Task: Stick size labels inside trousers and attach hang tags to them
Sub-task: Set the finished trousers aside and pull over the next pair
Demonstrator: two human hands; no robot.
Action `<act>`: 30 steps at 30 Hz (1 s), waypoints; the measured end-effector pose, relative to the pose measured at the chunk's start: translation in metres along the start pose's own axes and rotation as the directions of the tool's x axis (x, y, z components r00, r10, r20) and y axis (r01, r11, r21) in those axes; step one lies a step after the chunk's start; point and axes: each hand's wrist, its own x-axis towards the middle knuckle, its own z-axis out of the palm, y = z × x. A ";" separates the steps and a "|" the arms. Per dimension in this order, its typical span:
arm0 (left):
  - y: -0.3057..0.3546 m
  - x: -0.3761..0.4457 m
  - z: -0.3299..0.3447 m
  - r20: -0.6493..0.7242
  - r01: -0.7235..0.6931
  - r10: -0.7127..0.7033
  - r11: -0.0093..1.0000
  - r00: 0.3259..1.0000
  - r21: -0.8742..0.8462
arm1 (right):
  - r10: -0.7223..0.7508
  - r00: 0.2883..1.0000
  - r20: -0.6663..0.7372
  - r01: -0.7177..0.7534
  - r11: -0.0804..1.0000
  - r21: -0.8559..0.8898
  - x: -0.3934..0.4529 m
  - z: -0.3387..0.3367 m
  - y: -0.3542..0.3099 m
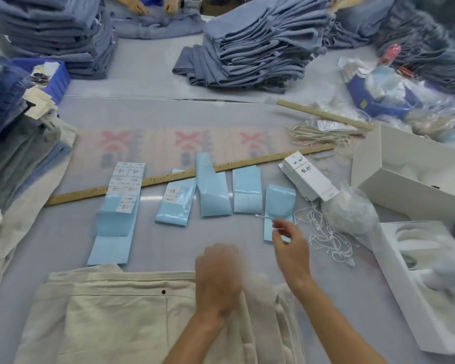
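Head view shows your cream trousers (pixel 111 316) lying flat at the near edge of the desk (pixel 147 82), waistband toward the far side, with a small dark rivet on the seam. Your left hand (pixel 217 278) rests on the trousers' right part; it is motion-blurred, so you cannot tell whether its fingers grip the cloth. Your right hand (pixel 290 248) hovers just beyond the trousers' right corner, thumb and forefinger pinching a thin white tag string (pixel 267 218). Beyond the trousers lie light blue label sheets (pixel 213 190) in a row, some bearing white size labels (pixel 128 179), across a long wooden ruler (pixel 168 177). Right of those sheets sit a stack of white hang tags (pixel 309 177) and loose strings (pixel 329 240). Folded blue garments (pixel 258 46) are piled far beyond.
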 end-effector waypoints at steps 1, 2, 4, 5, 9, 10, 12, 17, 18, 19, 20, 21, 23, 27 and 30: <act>0.013 0.013 0.009 0.025 -0.045 0.046 0.998 0.999 -0.042 | 0.063 0.997 -0.048 -0.062 0.998 0.026 0.034 -0.002 0.000; 0.024 0.024 0.017 0.061 -0.070 0.074 0.995 0.995 -0.072 | 0.145 0.988 -0.061 -0.142 0.988 0.055 0.065 -0.005 -0.001; 0.037 0.038 0.037 0.174 -0.091 0.104 0.992 0.979 -0.082 | 0.273 0.960 -0.066 -0.269 0.961 0.066 0.108 -0.008 0.002; 0.040 0.040 0.047 0.240 -0.073 0.089 0.995 0.967 -0.074 | 0.310 0.949 -0.064 -0.305 0.950 0.069 0.123 -0.008 0.008; 0.037 0.051 0.075 0.311 0.100 -0.032 0.973 0.950 -0.207 | 0.371 0.925 -0.086 -0.366 0.928 0.066 0.150 -0.001 0.023; 0.036 0.058 0.077 0.304 0.154 -0.068 0.951 0.950 -0.267 | 0.381 0.921 -0.082 -0.374 0.923 0.087 0.151 -0.003 0.021; 0.032 0.076 0.079 0.269 0.246 -0.156 0.906 0.950 -0.345 | 0.374 0.926 -0.047 -0.361 0.915 0.181 0.147 -0.010 0.018; 0.025 0.116 0.088 0.350 0.414 -0.287 0.828 0.892 -0.377 | 0.396 0.918 0.030 -0.380 0.852 0.360 0.084 -0.043 0.016; 0.027 0.118 0.090 0.420 0.515 -0.334 0.725 0.844 -0.458 | 0.394 0.918 0.042 -0.380 0.847 0.370 0.067 -0.046 0.021; 0.031 0.120 0.093 0.507 0.619 -0.369 0.583 0.779 -0.527 | 0.394 0.918 0.046 -0.382 0.847 0.369 0.050 -0.047 0.027; 0.032 0.118 0.096 0.594 0.697 -0.370 0.449 0.715 -0.559 | 0.394 0.918 0.049 -0.385 0.851 0.356 0.035 -0.046 0.035; 0.032 0.114 0.100 0.650 0.736 -0.352 0.389 0.674 -0.554 | 0.401 0.914 0.053 -0.395 0.855 0.337 0.020 -0.044 0.043; 0.029 0.103 0.107 0.665 0.723 -0.321 0.474 0.674 -0.503 | 0.423 0.903 0.075 -0.427 0.863 0.270 -0.005 -0.040 0.061; 0.021 0.084 0.115 0.587 0.598 -0.284 0.661 0.758 -0.452 | 0.443 0.897 -0.001 -0.440 0.891 0.111 -0.026 -0.043 0.075; 0.022 0.078 0.114 0.647 0.596 -0.210 0.656 0.733 -0.463 | 0.221 0.956 -0.195 -0.255 0.952 -0.168 -0.024 -0.053 0.069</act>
